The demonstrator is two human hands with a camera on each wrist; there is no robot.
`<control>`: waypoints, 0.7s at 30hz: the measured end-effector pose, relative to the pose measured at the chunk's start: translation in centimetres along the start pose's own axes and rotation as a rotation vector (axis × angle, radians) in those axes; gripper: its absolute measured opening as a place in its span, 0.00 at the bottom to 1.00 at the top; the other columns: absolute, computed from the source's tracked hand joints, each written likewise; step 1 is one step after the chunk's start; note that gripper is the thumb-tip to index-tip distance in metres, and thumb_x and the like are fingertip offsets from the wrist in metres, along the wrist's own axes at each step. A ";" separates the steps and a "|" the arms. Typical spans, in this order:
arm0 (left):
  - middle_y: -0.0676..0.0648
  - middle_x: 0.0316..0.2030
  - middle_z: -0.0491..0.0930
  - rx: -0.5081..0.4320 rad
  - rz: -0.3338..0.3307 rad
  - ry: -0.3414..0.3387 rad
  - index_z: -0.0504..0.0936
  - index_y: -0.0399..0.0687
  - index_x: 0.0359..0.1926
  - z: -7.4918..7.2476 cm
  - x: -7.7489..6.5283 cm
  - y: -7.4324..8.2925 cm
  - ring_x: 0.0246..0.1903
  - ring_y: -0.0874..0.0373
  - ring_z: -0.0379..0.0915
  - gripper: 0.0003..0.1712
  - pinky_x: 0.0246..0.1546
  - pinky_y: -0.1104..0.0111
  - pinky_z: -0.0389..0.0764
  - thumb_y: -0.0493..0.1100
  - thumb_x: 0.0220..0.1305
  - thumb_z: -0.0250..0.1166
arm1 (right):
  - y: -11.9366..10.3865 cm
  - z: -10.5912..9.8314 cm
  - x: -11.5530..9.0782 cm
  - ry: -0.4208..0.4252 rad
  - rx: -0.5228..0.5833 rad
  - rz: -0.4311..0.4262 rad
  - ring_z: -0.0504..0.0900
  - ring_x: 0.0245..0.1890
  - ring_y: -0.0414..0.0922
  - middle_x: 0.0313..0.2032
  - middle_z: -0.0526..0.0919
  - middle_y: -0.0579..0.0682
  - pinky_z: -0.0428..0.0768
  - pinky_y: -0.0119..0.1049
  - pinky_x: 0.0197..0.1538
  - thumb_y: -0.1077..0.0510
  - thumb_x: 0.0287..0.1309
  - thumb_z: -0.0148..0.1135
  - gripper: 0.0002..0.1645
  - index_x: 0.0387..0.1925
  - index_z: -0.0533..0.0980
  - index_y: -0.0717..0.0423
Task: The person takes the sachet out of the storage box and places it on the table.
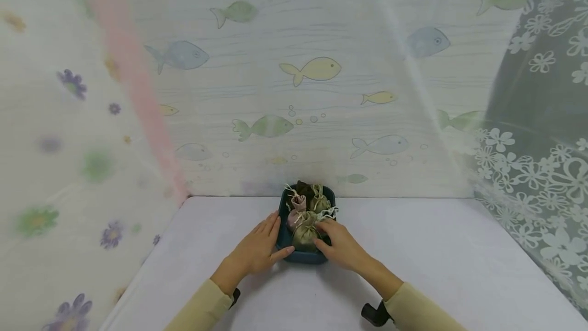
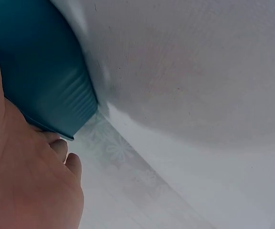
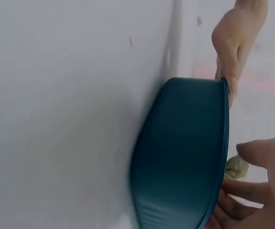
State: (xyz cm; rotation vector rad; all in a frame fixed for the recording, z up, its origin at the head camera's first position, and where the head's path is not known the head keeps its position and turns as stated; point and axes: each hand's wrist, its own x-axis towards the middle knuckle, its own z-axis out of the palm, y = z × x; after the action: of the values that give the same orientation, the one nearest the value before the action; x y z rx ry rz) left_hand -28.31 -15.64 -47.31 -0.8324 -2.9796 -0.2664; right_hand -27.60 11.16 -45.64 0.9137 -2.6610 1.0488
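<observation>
A dark teal plastic basin [image 1: 307, 258] stands on the white-covered table, filled with small drawstring pouches. Nearest the front sits a shiny green pouch [image 1: 305, 238]; behind it are a pink pouch [image 1: 297, 207], another green pouch [image 1: 320, 202] and a dark brown one [image 1: 304, 189]. My left hand [image 1: 257, 249] rests along the basin's left rim, fingers stretched out, thumb on the near edge. Over the right rim reaches my right hand [image 1: 342, 244], its thumb and fingers around the right side of the front green pouch. In the right wrist view the basin wall hides several fingertips.
A white cloth [image 1: 211, 218] covers the table. Behind it hangs a sheer curtain [image 1: 317, 162] printed with fish, close to the basin's far end. Flowered curtains hang on both sides. Dark wrist mounts [image 1: 375, 314] sit at the sleeves.
</observation>
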 end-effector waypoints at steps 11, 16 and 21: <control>0.35 0.80 0.43 0.009 -0.001 -0.020 0.50 0.31 0.79 -0.4 0.0 0.6 0.80 0.43 0.41 0.57 0.76 0.49 0.53 0.76 0.73 0.41 | -0.8 1.4 0.6 0.077 -0.067 0.041 0.79 0.44 0.51 0.45 0.79 0.58 0.81 0.49 0.46 0.62 0.62 0.67 0.18 0.50 0.80 0.70; 0.35 0.80 0.43 0.011 -0.002 -0.023 0.50 0.31 0.79 -0.4 0.1 0.5 0.80 0.43 0.41 0.57 0.77 0.50 0.53 0.76 0.73 0.41 | -0.8 1.9 0.8 0.089 -0.054 0.082 0.71 0.35 0.42 0.39 0.76 0.51 0.73 0.38 0.36 0.61 0.62 0.69 0.11 0.43 0.81 0.64; 0.35 0.80 0.43 0.018 -0.005 -0.028 0.50 0.31 0.79 -0.6 0.0 0.5 0.80 0.43 0.41 0.57 0.77 0.50 0.52 0.76 0.73 0.41 | -0.8 2.3 1.1 0.107 0.016 0.101 0.72 0.32 0.42 0.36 0.76 0.49 0.72 0.34 0.33 0.60 0.63 0.69 0.07 0.38 0.80 0.59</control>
State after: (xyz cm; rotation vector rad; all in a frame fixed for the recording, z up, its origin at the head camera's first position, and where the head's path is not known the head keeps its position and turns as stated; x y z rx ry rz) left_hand -28.09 -15.35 -46.63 -0.8343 -3.0055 -0.2297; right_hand -27.84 8.62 -46.53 0.7111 -2.6379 1.1091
